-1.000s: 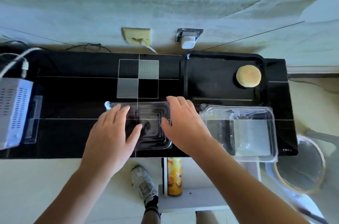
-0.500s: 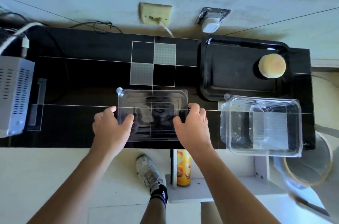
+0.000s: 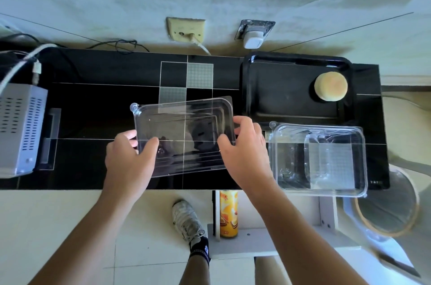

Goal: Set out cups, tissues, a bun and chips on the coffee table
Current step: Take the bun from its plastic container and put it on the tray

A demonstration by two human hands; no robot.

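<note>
We had both hands, left hand (image 3: 130, 158) and right hand (image 3: 245, 151), grasping the clear lid (image 3: 184, 135), bun (image 3: 330, 86) sat at 2 o'clock on the black tray (image 3: 275, 88)

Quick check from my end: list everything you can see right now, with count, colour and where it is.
clear plastic lid: 1, transparent, held over table centre
clear plastic container: 1, transparent, table's right front
bun: 1, golden, on tray, right end
tray: 1, black, table's right rear
table: 1, black, against wall
chips can: 1, yellow, shelf below table
grey box: 1, left end
left hand: grips lid's left edge
right hand: grips lid's right edge
</note>
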